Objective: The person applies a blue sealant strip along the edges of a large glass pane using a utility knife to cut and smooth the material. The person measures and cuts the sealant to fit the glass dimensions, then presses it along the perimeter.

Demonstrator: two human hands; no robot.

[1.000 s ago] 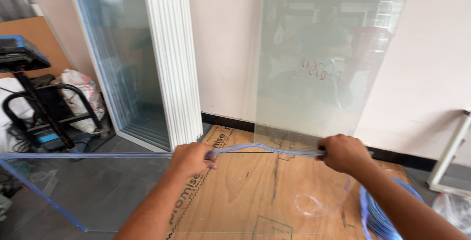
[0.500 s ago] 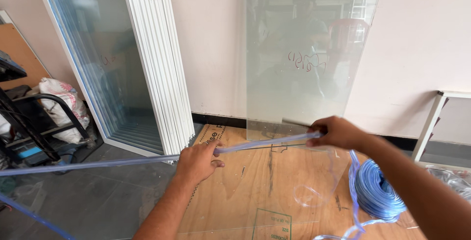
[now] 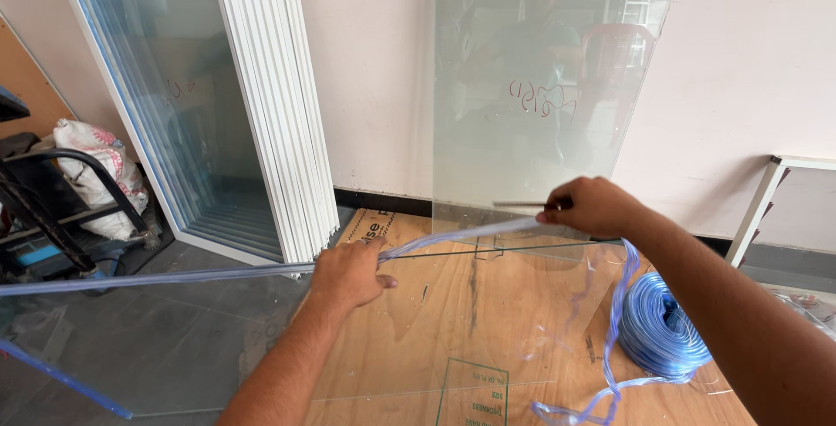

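Observation:
A clear glass sheet (image 3: 200, 339) lies flat over a plywood board (image 3: 418, 348). A translucent blue edge strip (image 3: 453, 236) runs along its far edge. My left hand (image 3: 347, 273) presses the strip onto the glass edge near the middle. My right hand (image 3: 590, 206) pinches the strip's free end and holds it lifted above the glass, to the right. A loose tail of the blue strip (image 3: 620, 304) hangs from my right hand down to a coil of blue strip (image 3: 664, 326) on the board.
A second glass pane (image 3: 540, 86) leans upright against the wall behind. Stacked white-framed glass panels (image 3: 252, 104) lean at the left. A black metal cart (image 3: 52, 208) and a white sack (image 3: 91, 165) stand far left. A white frame (image 3: 766, 199) is at the right.
My right hand has lifted the strip's end up and away from the glass edge. My left hand stays pressed on the strip. The view has shifted, showing the blue coil.

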